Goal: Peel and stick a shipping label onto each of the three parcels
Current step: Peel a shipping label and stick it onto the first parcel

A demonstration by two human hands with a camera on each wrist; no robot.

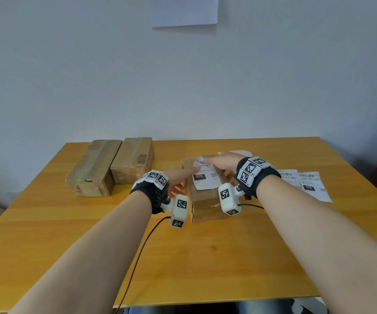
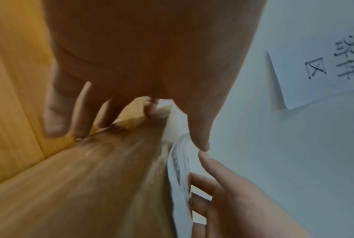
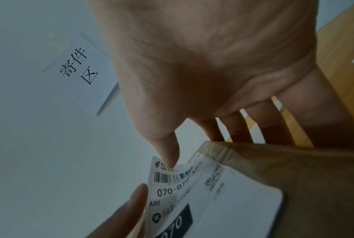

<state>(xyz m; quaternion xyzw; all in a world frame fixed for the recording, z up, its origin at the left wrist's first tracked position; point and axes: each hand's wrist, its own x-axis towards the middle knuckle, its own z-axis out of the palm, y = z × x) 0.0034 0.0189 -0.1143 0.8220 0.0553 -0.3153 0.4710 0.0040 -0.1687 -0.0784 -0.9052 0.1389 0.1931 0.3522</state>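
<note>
A brown parcel [image 1: 205, 196] lies mid-table with a white "070" label [image 1: 205, 177] on its top. The label's far left corner [image 3: 162, 167] curls up off the cardboard. My right hand [image 1: 219, 162] reaches over the parcel's far end, its thumb [image 3: 168, 154] pressing that corner and its fingers straight down the right side. My left hand [image 1: 180, 177] is at the parcel's left side, its thumb [image 2: 200, 140] touching the label's left edge [image 2: 178, 177] and its fingers straight along the box wall. Two more parcels [image 1: 92, 168] [image 1: 133, 162] without white labels lie side by side at the back left.
Two more printed labels [image 1: 289, 177] [image 1: 314, 185] lie flat on the wooden table [image 1: 183, 257] to the right of my right wrist. A blank white sheet [image 1: 235, 152] lies behind the middle parcel. A paper sign [image 1: 184, 10] hangs on the wall.
</note>
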